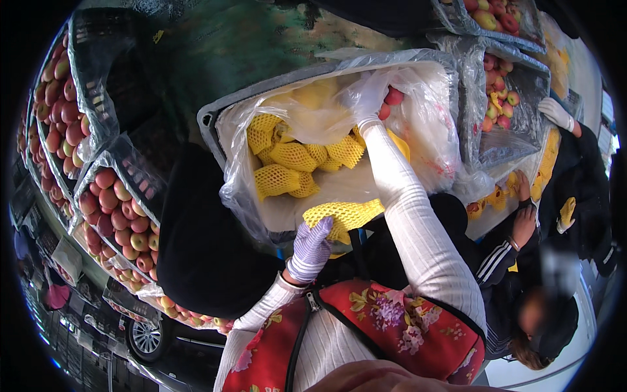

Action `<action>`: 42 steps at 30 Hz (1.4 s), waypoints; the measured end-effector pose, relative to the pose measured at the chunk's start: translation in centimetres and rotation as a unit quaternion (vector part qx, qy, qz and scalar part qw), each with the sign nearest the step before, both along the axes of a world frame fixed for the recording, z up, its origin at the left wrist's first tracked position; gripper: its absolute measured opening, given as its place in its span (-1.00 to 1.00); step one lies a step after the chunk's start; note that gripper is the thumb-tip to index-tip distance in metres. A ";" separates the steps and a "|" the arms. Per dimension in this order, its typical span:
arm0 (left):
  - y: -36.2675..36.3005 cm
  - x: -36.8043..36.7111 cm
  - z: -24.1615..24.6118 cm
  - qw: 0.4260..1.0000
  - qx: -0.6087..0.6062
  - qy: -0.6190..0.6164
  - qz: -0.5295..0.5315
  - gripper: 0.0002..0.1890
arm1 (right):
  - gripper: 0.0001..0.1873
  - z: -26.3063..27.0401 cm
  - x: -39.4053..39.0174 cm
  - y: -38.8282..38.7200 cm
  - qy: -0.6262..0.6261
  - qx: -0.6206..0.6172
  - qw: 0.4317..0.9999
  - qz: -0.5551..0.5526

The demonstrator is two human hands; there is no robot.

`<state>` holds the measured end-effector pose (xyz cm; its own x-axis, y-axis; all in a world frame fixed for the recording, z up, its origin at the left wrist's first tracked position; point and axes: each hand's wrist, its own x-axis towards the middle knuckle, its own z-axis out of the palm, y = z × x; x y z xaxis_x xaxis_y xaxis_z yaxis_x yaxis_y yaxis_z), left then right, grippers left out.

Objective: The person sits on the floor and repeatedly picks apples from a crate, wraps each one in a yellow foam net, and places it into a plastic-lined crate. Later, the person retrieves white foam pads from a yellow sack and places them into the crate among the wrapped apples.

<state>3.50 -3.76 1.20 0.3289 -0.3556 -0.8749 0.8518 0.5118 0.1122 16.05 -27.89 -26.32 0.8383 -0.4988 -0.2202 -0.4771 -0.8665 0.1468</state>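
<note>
My left hand (313,247), in a pale purple striped glove, grips a yellow foam net sleeve (343,218) near the front edge of a plastic-lined crate (289,215). My right arm reaches across this crate. At its end my gloved right hand (365,100) is at the far side, beside a few bare red apples (393,96). Clear plastic liner (421,127) partly veils the fingers, so their grip is hard to make out. Several apples in yellow foam nets (294,157) lie in the left half of the crate, some under the film.
Crates of bare apples (120,210) stand to the left. More lined crates (514,125) are at the right, where a co-worker's gloved hand (556,113) rests. Another person's bare hands (524,225) are near netted apples (497,198). A car wheel (146,337) shows at lower left.
</note>
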 end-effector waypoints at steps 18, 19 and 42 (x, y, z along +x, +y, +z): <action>-8.4 12.7 -5.2 0.431 0.481 -0.661 -0.383 -0.42 | -0.72 5.5 -5.3 -0.8 -0.437 0.241 0.841 -0.208; -9.0 13.3 -6.1 0.323 0.535 -0.632 -0.459 -0.41 | -0.69 6.5 -5.4 -1.4 -0.464 0.264 0.818 -0.216; -7.9 14.5 -6.0 0.010 0.171 -0.625 -0.761 -0.84 | -0.78 13.8 3.0 -5.0 -0.037 0.307 0.942 0.129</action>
